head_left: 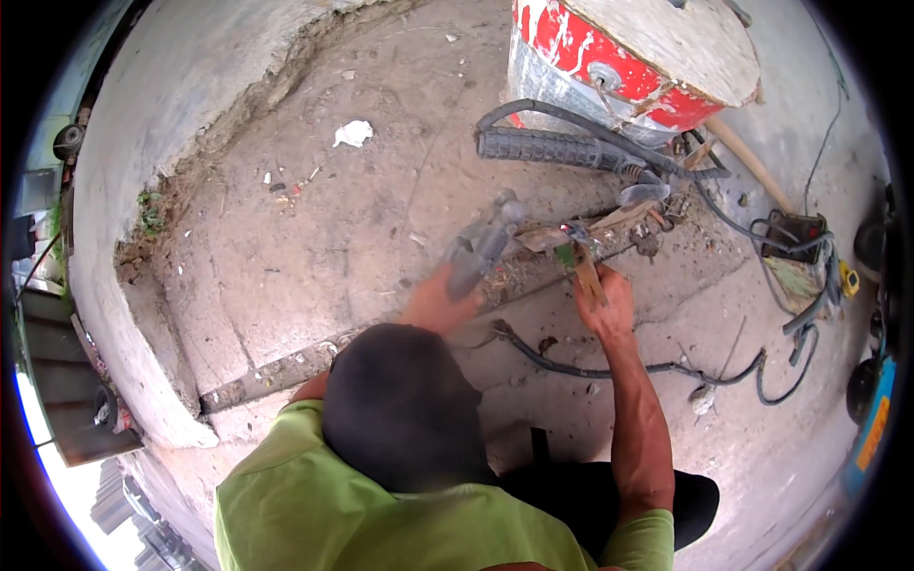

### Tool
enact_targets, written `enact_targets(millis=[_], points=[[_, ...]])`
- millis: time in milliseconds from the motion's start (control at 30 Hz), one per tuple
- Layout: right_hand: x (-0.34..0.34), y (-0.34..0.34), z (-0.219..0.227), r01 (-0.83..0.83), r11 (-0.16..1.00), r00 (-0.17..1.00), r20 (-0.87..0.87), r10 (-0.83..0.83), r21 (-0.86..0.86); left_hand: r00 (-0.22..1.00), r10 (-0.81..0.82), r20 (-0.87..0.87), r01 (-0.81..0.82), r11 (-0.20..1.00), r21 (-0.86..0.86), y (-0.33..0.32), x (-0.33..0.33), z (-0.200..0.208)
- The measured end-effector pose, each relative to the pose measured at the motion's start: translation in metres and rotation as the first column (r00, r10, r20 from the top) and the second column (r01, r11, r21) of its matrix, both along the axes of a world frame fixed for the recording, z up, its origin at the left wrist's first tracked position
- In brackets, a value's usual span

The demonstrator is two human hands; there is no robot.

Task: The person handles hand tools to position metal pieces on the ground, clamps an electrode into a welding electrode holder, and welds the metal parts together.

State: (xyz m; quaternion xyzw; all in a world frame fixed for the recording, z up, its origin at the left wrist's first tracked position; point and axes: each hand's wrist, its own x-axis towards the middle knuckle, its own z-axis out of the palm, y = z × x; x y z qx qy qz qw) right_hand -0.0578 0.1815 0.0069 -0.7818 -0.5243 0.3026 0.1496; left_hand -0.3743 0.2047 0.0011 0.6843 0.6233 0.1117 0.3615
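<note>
My left hand (pixel 440 303) is closed round a grey hand tool (pixel 487 246), smeared by motion, with a rounded knob at its far end; its exact kind cannot be made out. To the right, my right hand (pixel 606 303) grips a thin, flat brown strip (pixel 589 276) that looks like wood. The strip's far end meets a small green piece (pixel 566 254) beside a rough wooden piece (pixel 543 238) lying low along the rubble edge. A dark rounded shape (pixel 400 409) hides most of my left forearm.
A red and grey drum (pixel 628 57) stands at far right, a thick black ribbed tube (pixel 543 146) before it. A black cable (pixel 619 368) crosses the concrete. Further right are a wooden pole (pixel 752 164), a dark box (pixel 795 233) and a yellow object (pixel 849 279). A low wall (pixel 143 314) bounds the left.
</note>
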Motion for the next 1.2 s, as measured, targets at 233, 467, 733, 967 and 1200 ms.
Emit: enact_targets(millis=[233,467,733,967,1200], points=[[0.012,-0.015,-0.027,-0.308,0.94,0.946,0.152,0.287,0.149,0.888,-0.417,-0.194,0.445,0.886,0.132,0.02,-0.006,0.012],[0.003,-0.001,-0.023,-0.027,1.0,0.998,-0.055,0.027,-0.002,0.983,0.039,0.178,-0.032,0.999,-0.042,0.013,0.002,0.024],[0.003,0.002,-0.005,-0.016,0.999,1.0,-0.015,0.016,-0.038,0.998,-0.015,0.066,0.024,0.991,-0.129,0.016,-0.002,0.015],[0.001,0.002,-0.004,-0.021,1.0,1.0,-0.003,0.021,-0.023,0.995,0.01,0.1,0.009,0.981,-0.194,0.018,0.001,0.022],[0.001,0.002,-0.007,-0.017,0.999,1.0,0.024,0.017,-0.035,0.997,0.003,0.075,0.011,0.982,-0.186,0.017,0.001,0.021]])
